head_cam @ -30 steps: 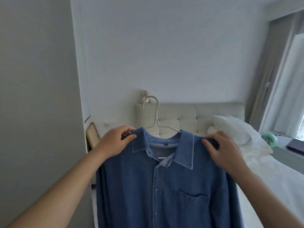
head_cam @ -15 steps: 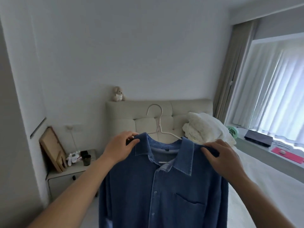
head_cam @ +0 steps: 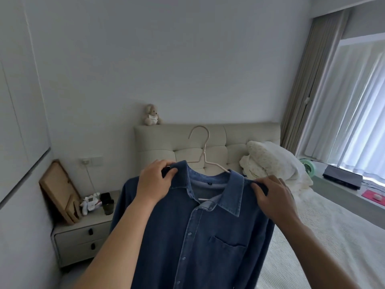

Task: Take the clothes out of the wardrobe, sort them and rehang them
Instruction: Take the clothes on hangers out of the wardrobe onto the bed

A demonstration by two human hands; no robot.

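head view, wide angle: your left hand [head_cam: 155, 182] and right hand [head_cam: 273, 197] hold up a blue denim shirt [head_cam: 200, 232] in front of you, one hand at each shoulder. your left thumb and fingers are curled over the shoulder seam just beside the collar, pinching the fabric; your right fingers are curled over the other shoulder in the same way, thumb pressed to the front of the cloth. whether either hand also grips the hanger arm under the fabric cannot be told. the shirt hangs on a pale wire hanger [head_cam: 203, 151], whose hook rises upright above the open collar. the front is buttoned, chest pocket towards your right, sleeves hanging down at both sides. behind the shirt stands a padded headboard [head_cam: 245, 136] with a small teddy bear [head_cam: 152, 114] seated on its top edge. a white bed [head_cam: 325, 236] extends to your right, a crumpled pillow [head_cam: 273, 161] lying at its head. to your left, a nightstand [head_cam: 81, 236] bears a leaning wooden frame [head_cam: 59, 188] and small items. curtains [head_cam: 341, 97] cover the window at far right.
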